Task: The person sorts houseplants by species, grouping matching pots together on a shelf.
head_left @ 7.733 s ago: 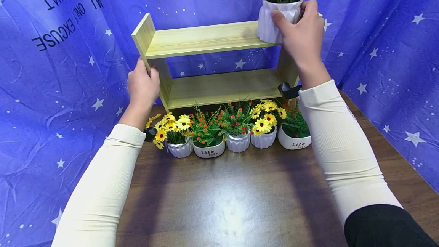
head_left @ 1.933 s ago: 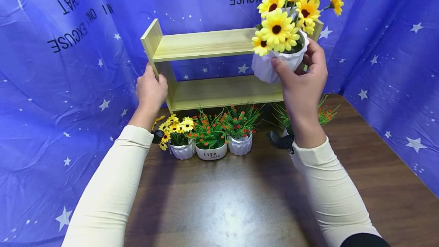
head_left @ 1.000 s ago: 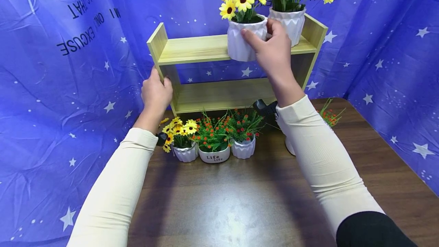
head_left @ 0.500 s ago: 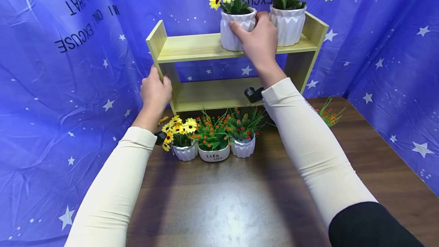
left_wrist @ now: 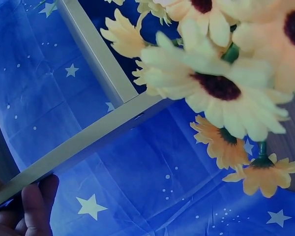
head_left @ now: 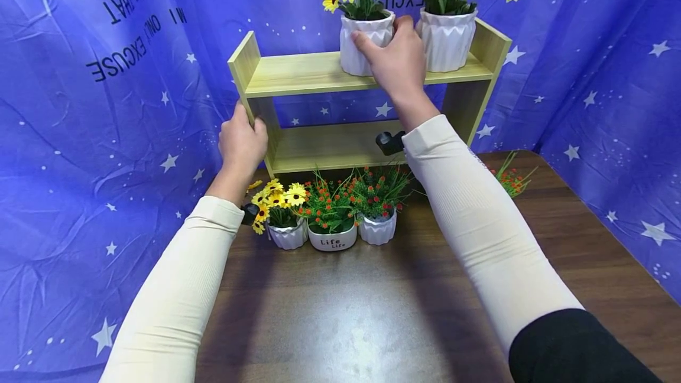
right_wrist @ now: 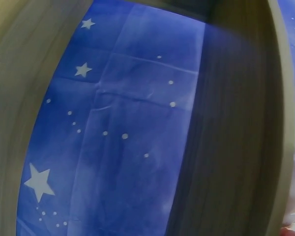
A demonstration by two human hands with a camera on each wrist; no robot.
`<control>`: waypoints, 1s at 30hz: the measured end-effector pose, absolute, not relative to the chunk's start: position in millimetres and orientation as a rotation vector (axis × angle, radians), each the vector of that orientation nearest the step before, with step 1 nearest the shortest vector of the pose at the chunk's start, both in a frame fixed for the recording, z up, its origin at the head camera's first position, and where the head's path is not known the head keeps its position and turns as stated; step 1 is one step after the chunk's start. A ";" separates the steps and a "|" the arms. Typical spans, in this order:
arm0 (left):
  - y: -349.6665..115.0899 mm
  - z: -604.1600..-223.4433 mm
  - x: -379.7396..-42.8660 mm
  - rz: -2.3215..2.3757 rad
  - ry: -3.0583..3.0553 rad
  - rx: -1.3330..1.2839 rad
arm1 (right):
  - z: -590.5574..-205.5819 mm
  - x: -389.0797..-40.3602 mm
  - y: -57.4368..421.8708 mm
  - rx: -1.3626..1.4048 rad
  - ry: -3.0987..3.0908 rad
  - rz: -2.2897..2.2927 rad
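Note:
My right hand (head_left: 400, 64) grips a white fluted flowerpot (head_left: 352, 55) of yellow sunflowers, thumb across its front and fingers at its right side. This pot is upright on the upper board of a pale wooden shelf (head_left: 298, 74), right of the board's middle. Another white pot (head_left: 448, 43) of sunflowers stands at the board's right end, close beside my hand. My left hand (head_left: 242, 139) holds the shelf's left side panel; in the left wrist view its fingers (left_wrist: 34, 209) wrap the panel's edge. The right wrist view shows the shelf boards and cloth, with the held pot out of sight.
On the brown table (head_left: 319, 294), before the shelf, stand a sunflower pot (head_left: 287, 236), an oval "Life" planter (head_left: 332, 240) and a red-flowered pot (head_left: 378, 230). Another red-flowered plant (head_left: 511, 182) is mostly behind my right sleeve. Blue star-printed cloth (head_left: 159, 135) hangs around.
The first sunflower pot was released at the upper board's right end. My right hand then lifted a second one from the table and moved it left, onto the board. My left hand kept its grip.

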State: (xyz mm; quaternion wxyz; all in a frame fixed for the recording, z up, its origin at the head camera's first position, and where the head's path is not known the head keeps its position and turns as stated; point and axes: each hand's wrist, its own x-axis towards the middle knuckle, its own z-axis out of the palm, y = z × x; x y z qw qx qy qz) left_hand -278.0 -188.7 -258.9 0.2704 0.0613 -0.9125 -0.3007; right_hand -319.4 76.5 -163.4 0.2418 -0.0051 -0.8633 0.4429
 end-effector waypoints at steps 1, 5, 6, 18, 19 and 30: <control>-188.7 -259.0 -277.9 -0.812 -2.464 0.170 | -163.9 -318.1 77.6 0.012 -2.349 1.255; -188.7 -259.7 -278.0 -0.818 -2.476 0.173 | -170.9 -301.5 85.8 0.114 -2.234 1.461; -188.6 -259.8 -278.1 -0.816 -2.475 0.169 | -175.1 -295.2 88.3 0.142 -2.173 1.520; -188.8 -260.2 -281.2 -0.817 -2.467 0.158 | -263.1 -224.0 102.1 0.300 -1.749 1.767; -188.3 -260.6 -281.3 -0.821 -2.466 0.158 | -270.1 -219.6 101.0 0.320 -1.749 1.776; -186.3 -261.7 -282.1 -0.812 -2.444 0.124 | -352.8 -165.7 55.7 0.601 -1.998 1.867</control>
